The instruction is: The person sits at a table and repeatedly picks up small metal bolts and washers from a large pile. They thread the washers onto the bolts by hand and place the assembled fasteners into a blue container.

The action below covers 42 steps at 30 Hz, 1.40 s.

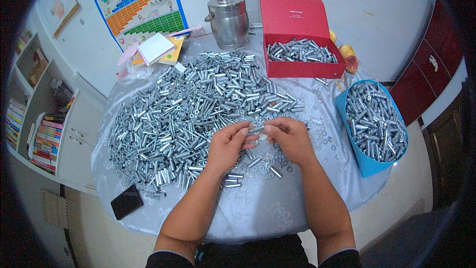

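Note:
A short grey metal sleeve (256, 129) is held level between my two hands, just above the near right side of a big heap of similar metal sleeves (198, 104). My left hand (229, 144) is closed around its left end with thumb and fingers. At the right end, the thumb and fingers of my right hand (290, 139) are pinched together; any small part between them is hidden. Several small washers (263, 167) and a few loose sleeves lie on the cloth below and around my hands.
A red box (305, 70) of metal parts stands open at the back right. Nearer on the right is a blue bin (353, 144) full of them. Behind the heap stands a steel pot (228, 22). A black phone (127, 202) lies at the table's left edge.

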Motion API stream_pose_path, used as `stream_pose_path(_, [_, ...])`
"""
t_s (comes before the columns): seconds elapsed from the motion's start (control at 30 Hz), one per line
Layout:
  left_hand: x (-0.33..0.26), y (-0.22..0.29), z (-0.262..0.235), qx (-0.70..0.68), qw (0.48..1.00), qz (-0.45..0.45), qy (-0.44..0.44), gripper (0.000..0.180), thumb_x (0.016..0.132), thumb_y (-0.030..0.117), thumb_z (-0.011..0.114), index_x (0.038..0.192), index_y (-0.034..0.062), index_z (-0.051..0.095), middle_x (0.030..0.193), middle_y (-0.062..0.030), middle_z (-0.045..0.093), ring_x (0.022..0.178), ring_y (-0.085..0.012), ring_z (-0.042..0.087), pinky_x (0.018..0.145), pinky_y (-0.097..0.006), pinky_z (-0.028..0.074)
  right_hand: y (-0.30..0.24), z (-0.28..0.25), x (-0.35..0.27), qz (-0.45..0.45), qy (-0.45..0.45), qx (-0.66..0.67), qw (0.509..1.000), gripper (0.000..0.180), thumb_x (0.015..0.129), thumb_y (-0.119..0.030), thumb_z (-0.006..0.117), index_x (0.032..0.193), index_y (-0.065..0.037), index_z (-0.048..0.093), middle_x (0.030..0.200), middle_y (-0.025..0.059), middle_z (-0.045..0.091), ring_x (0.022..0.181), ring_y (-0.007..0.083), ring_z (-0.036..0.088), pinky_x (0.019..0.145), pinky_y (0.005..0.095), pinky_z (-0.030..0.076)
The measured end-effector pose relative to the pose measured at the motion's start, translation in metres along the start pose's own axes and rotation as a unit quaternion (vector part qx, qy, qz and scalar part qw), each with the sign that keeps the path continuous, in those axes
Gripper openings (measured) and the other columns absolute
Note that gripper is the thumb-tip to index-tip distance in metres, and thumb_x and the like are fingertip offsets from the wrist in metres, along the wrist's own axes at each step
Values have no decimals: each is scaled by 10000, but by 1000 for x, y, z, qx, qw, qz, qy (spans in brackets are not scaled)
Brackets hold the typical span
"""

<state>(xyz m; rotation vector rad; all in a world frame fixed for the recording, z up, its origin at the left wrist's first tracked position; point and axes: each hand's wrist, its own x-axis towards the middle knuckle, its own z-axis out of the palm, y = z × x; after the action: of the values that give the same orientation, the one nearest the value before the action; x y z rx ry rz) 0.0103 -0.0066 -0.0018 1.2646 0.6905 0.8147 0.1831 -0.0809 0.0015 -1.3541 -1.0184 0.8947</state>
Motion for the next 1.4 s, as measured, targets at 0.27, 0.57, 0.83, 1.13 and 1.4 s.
stream_pose_path(0.27, [-1, -1, 2, 16, 999, -23, -24, 254, 896, 56, 618, 1132, -37, 608, 928, -108, 682, 767, -160, 664, 678, -269, 556, 3, 6, -1, -73, 22, -24, 997, 140, 900, -145, 629, 900, -7, 647, 735, 36, 614, 646, 94, 568, 589, 258, 465])
stream_pose_path(0.57, [4, 9, -6, -32, 997, -26, 59, 221, 904, 70, 600, 1083, -57, 621, 907, -149, 690, 723, -192, 679, 650, -286, 575, 6, -2, 7, -174, 22, -338, 925, 170, 847, -198, 658, 896, -35, 662, 797, 130, 621, 767, 272, 611, 704, 387, 485])
stream_pose_path(0.83, [7, 14, -13, -18, 997, -58, 55, 245, 926, 94, 573, 1116, -55, 612, 942, -157, 688, 729, -191, 682, 644, -280, 569, 9, 3, 12, -116, -61, -447, 885, 163, 795, -190, 675, 911, -76, 685, 908, 144, 600, 915, 336, 580, 806, 456, 468])
stream_pose_path(1.13, [2, -2, -9, -59, 997, -20, 38, 246, 935, 86, 553, 1134, -48, 607, 950, -165, 687, 744, -189, 682, 662, -285, 575, 7, -1, 14, 25, 23, -111, 993, 129, 837, -118, 659, 906, -9, 649, 821, 96, 664, 716, 205, 633, 646, 312, 498])
stream_pose_path(1.4, [5, 0, -9, -61, 997, -26, 38, 256, 939, 109, 555, 1131, -52, 606, 943, -163, 686, 739, -189, 680, 664, -292, 571, 5, -2, 14, 49, 20, 74, 996, 126, 911, -106, 608, 972, 2, 626, 787, 49, 641, 699, 118, 619, 618, 253, 497])
